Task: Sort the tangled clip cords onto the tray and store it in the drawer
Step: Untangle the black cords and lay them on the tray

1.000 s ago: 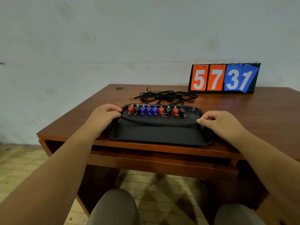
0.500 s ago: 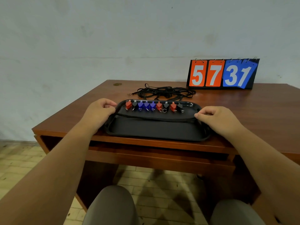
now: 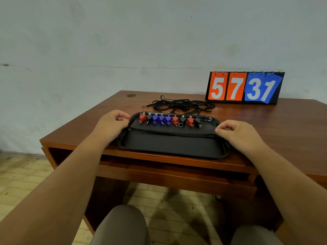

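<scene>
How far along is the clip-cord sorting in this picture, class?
Done: a row of clips lies along the far side of the tray. In hand: the left hand and right hand each pinch one end of a black cord stretched across the tray. Left: the tangled cords behind the tray, then storing the tray in the drawer.

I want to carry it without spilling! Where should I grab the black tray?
Grip the tray by its two short ends, one hand from each side. It is long and shallow, and clips line its far edge, so level lifting matters. A cord lies across it.
</scene>
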### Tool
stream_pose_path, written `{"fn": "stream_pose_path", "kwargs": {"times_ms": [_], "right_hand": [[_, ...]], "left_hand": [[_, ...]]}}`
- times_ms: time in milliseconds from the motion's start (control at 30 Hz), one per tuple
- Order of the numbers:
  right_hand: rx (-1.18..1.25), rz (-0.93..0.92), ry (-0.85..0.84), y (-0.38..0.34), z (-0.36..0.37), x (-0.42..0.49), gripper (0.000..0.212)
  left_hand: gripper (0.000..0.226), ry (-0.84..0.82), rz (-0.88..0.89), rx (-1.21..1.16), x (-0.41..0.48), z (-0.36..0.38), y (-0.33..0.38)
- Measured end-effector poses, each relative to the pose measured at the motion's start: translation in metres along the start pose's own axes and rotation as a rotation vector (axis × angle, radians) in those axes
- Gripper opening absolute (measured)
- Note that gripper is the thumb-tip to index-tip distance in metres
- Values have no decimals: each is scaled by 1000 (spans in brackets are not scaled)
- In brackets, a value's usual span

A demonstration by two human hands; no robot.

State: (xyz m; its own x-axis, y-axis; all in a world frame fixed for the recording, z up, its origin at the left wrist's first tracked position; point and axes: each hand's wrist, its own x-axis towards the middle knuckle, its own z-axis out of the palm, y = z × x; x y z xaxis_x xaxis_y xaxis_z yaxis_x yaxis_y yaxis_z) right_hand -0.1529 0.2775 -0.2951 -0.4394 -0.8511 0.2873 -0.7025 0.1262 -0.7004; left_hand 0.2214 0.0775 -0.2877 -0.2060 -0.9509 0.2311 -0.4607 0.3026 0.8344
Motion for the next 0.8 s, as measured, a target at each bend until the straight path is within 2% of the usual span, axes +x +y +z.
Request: {"fn": "stream_pose_path", "kwargs": {"times_ms": [100, 233, 333, 533, 800], "right_hand": [[-11, 5, -10, 0, 1, 1, 7], [-8, 32, 11, -2, 0, 0, 21], [-23, 47, 20, -4, -1, 1, 22], [71, 85, 64, -5, -5, -1, 24], [141, 138, 70, -16, -11, 3, 25]], "left_hand": [[16, 9, 7, 15, -3, 1, 3], [14, 16, 6, 30, -5, 2, 7], [15, 15, 10, 44, -6, 2, 9], [28, 29, 14, 117, -6, -7, 11], [28, 55, 196, 290, 0, -3, 56]]}}
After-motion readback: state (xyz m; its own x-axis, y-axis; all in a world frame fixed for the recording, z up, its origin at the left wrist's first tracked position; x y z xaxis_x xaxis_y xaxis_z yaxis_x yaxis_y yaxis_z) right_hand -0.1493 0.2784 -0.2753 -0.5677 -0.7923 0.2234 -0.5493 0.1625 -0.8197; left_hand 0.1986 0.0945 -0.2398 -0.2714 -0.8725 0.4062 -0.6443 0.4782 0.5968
